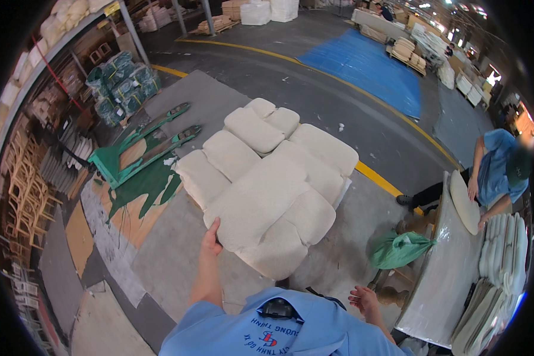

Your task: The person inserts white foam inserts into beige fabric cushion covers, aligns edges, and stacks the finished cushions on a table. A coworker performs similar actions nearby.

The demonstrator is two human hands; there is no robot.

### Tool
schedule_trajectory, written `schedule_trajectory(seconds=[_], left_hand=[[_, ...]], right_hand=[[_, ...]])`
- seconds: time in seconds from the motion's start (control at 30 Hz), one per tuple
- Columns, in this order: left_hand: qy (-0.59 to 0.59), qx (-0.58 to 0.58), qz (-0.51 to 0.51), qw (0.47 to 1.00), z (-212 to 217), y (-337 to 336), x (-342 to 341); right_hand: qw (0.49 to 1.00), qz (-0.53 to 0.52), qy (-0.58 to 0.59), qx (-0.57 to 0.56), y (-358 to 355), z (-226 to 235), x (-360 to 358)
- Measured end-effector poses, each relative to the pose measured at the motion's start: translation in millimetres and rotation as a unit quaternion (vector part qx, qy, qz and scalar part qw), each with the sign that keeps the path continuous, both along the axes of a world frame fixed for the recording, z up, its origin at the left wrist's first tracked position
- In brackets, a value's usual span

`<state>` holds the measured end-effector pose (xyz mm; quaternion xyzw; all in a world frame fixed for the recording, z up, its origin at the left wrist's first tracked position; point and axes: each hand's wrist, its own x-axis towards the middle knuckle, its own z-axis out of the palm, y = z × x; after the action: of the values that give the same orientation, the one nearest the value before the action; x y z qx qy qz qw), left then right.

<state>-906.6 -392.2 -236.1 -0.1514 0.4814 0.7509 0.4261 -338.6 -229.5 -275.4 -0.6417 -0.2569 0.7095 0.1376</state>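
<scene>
A stack of cream padded cushions [323,145] lies in front of me in several overlapping pieces. My left hand [211,237] is closed at the near left edge of a long cream cushion [252,204] on top, its thumb up along the edge and the other fingers mostly hidden. My right hand [365,298] is held out to the right of my body, apart from the stack, with fingers spread and nothing in it. Closest to that hand is a tied green bag [400,249].
To the left stands a green pallet jack [110,163] with wrapped bundles [124,86] behind it. On the right, a co-worker [497,169] handles a rounded pale panel [463,202] at a plastic-covered table [439,285]. Cushions [504,255] stand stacked beside it. A blue sheet [368,71] covers floor farther back.
</scene>
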Motion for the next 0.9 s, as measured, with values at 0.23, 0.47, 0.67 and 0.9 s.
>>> schedule_trajectory(seconds=[0.23, 0.47, 0.67, 0.9], left_hand=[[0.027, 0.109, -0.19, 0.975, 11, 16, 74], [0.176, -0.122, -0.28, 0.936, -21, 65, 232], [0.248, -0.097, -0.507, 0.82, -24, 116, 407], [0.278, -0.098, -0.641, 0.709, -23, 113, 570]], right_hand=[[0.987, -0.027, -0.159, 0.026, -35, -25, 114], [0.974, -0.046, -0.217, -0.04, -126, -58, 202], [0.978, -0.134, -0.152, -0.045, -228, -64, 276], [0.966, -0.197, -0.168, -0.012, -276, -28, 401]])
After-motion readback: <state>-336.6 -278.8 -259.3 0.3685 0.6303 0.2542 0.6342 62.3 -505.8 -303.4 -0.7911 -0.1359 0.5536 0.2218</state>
